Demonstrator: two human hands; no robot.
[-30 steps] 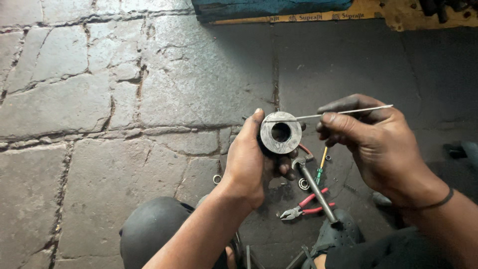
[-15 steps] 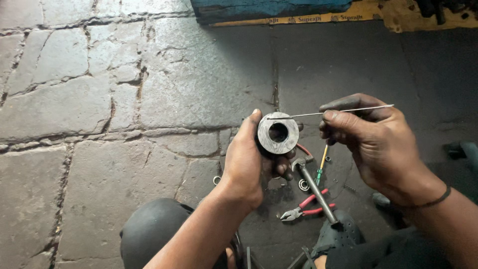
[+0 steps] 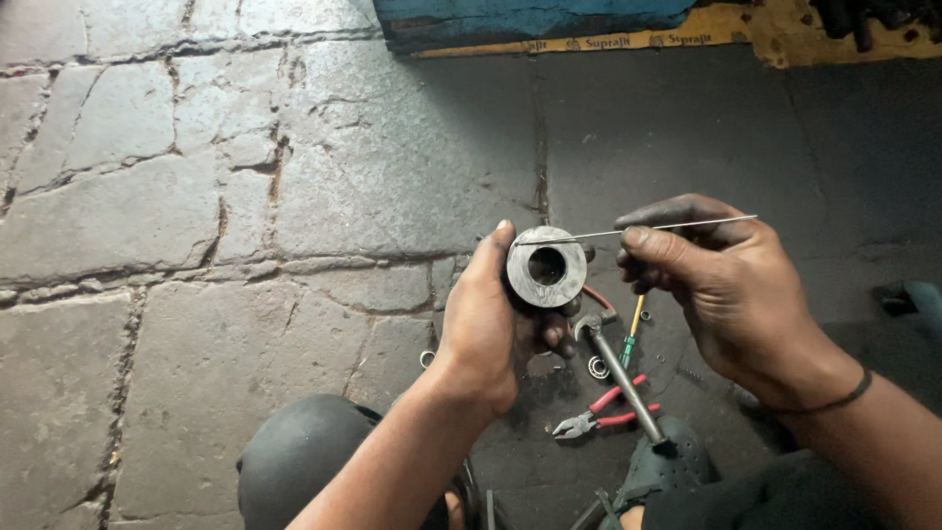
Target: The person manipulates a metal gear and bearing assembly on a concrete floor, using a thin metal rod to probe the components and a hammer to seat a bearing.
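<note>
L hand [image 3: 491,324]: my fingers wrapped tight round metal ring [image 3: 546,267], bore facing me | R hand [image 3: 721,285]: thumb+finger pinched on thin wire [image 3: 628,232] | wire runs horiz, tip lies across ring's top rim, left of my R grip | R hand nearer wire

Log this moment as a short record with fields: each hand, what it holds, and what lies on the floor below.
left hand: left hand grips a round metal ring part, its bore facing the camera
right hand: right hand pinches a thin metal wire, held roughly level
contact: the wire's far end lies across the ring part's upper rim
floor: cracked stone floor
tools below: hammer, red-handled pliers, green-tipped screwdriver, small bearing ring
background: blue block on a yellow sheet
</note>
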